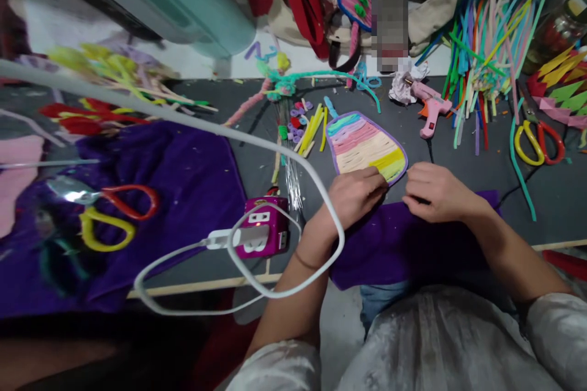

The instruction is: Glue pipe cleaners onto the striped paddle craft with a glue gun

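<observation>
A striped pipe-cleaner panel with a purple border lies flat on the dark table; its bands run from blue and pink through cream to yellow. My left hand is curled closed over the panel's near yellow edge. Its fingertips touch there, and what they pinch is hidden. My right hand is closed just right of the panel's near corner; anything in its fingers is too small to see. Purple cloth spreads under both wrists and over the table's front edge.
A pink glue gun lies beyond my right hand, near bundled pipe cleaners and scissors. Left are yellow pipe-cleaner pieces, a magenta power socket and a white cable looping near my left arm. More scissors lie far left.
</observation>
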